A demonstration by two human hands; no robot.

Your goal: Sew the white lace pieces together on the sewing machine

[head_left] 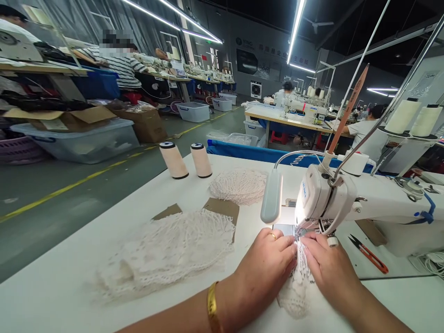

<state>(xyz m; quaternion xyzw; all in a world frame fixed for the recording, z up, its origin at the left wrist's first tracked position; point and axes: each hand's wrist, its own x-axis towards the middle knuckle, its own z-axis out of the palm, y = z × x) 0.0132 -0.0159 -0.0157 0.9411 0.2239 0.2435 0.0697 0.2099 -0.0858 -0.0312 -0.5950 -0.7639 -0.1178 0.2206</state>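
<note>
A strip of white lace (301, 273) runs under the needle area of a white sewing machine (322, 194) and hangs toward me. My left hand (268, 261), with a ring on a finger, grips the lace's left side with its fingers curled just in front of the presser foot. Pinching the right side close to the foot is my right hand (328, 263). The fingertips partly hide the foot and the stitching spot. Left of my hands lies a large pile of white lace pieces (166, 254), and a smaller lace pile (239, 185) sits behind it.
Two thread cones (174, 160) stand at the table's back edge. A lamp (272, 196) hangs left of the machine head. Orange-handled thread snips (368, 253) lie to the right. Brown cardboard (222, 208) shows beneath the large pile. Other people sit at machines beyond the aisle.
</note>
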